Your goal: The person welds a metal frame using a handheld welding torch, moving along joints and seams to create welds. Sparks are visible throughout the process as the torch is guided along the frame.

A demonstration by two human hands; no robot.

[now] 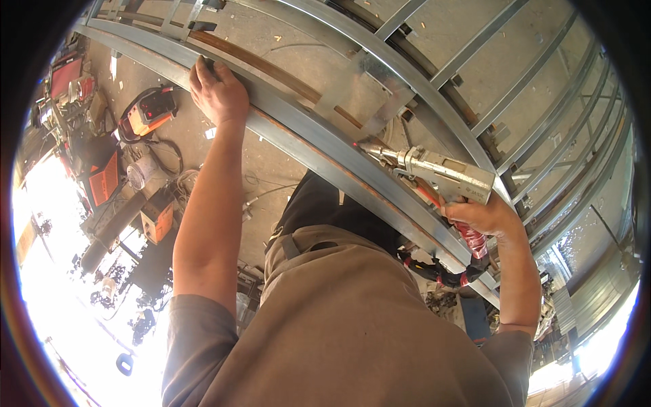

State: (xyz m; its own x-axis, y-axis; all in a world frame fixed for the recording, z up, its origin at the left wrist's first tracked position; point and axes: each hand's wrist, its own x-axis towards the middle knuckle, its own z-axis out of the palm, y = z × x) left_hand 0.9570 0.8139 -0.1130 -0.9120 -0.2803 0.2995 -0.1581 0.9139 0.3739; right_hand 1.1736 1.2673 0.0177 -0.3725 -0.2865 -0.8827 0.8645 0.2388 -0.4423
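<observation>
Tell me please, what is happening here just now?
A person stands at a long grey metal beam, with the left hand resting on it. The right hand grips a silver torch-like tool, its tip pointed toward the beam; whether it touches is hard to tell. A small red spot shows near the tip. Beyond lies a larger metal frame, and an orange-and-black machine stands on the floor at left.

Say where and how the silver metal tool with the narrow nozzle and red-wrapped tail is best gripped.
The silver metal tool is probably best gripped where its body meets the red-wrapped tail, as the right hand does, coming from the person's right: the nozzle points left and ends near the long grey metal beam, so that side lies behind it.
</observation>
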